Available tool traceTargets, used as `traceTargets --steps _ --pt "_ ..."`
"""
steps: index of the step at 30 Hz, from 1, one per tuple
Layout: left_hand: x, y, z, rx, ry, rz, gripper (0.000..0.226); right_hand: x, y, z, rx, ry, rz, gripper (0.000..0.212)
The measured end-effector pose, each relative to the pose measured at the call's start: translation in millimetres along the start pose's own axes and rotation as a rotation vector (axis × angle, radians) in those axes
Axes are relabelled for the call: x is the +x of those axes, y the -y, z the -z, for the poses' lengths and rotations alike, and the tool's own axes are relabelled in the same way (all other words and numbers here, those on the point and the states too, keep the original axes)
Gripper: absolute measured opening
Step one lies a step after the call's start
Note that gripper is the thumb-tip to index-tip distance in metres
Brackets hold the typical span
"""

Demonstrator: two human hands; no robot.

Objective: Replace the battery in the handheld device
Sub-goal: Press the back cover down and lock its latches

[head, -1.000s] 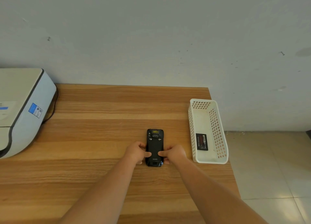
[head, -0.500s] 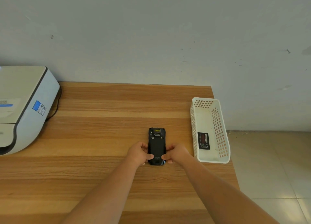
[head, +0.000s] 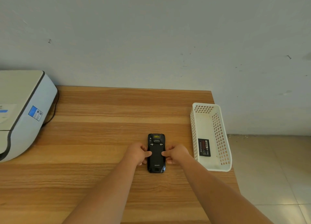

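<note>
handheld device point(head: 156, 154) lies flat and back-up on the wooden table point(head: 104, 139), long axis running from 6 to 12 o'clock, its scanner window at the 12 o'clock end and a small logo near the 6 o'clock end. left hand point(head: 138, 154) clasps its 9 o'clock edge, thumb laid over the back cover and the fingers curled against the side. right hand point(head: 176, 154) mirrors this at the 3 o'clock edge, thumb on the cover, fingers tucked at the side. both hands pinch the device between them; the back cover looks shut and seated. at 3 o'clock from the device, just beyond the right hand, stands a white perforated basket point(head: 220, 139) near the table's edge, with a dark battery point(head: 204, 147) lying flat on its floor toward the near end. well apart at 9 to 10 o'clock sits a white printer point(head: 23, 109) with a blue label, a dark cable trailing behind it. pale wall point(head: 151, 39) rises at 12 o'clock; tiled floor point(head: 272, 170) shows past the table at 3 o'clock.
</note>
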State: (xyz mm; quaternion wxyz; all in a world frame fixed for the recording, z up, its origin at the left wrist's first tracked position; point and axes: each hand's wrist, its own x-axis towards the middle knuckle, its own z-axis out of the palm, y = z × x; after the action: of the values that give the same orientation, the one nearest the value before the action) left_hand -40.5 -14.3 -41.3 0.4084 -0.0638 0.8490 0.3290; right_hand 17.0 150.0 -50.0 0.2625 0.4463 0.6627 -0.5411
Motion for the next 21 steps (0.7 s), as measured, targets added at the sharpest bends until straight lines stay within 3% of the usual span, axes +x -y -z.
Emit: traceTargets --steps 7,13,21 --pt "2 -10 6 0.067 0.059 0.045 0.021 -3 1 0 0.033 0.001 -0.028 0.020" --pt "12 -12 4 0.059 0.029 0.095 0.045 0 7 -5 0.046 -0.044 -0.024 0.037" --pt "11 -14 3 0.053 0.011 0.066 0.038 1 13 -2 -0.019 -0.035 -0.034 0.027"
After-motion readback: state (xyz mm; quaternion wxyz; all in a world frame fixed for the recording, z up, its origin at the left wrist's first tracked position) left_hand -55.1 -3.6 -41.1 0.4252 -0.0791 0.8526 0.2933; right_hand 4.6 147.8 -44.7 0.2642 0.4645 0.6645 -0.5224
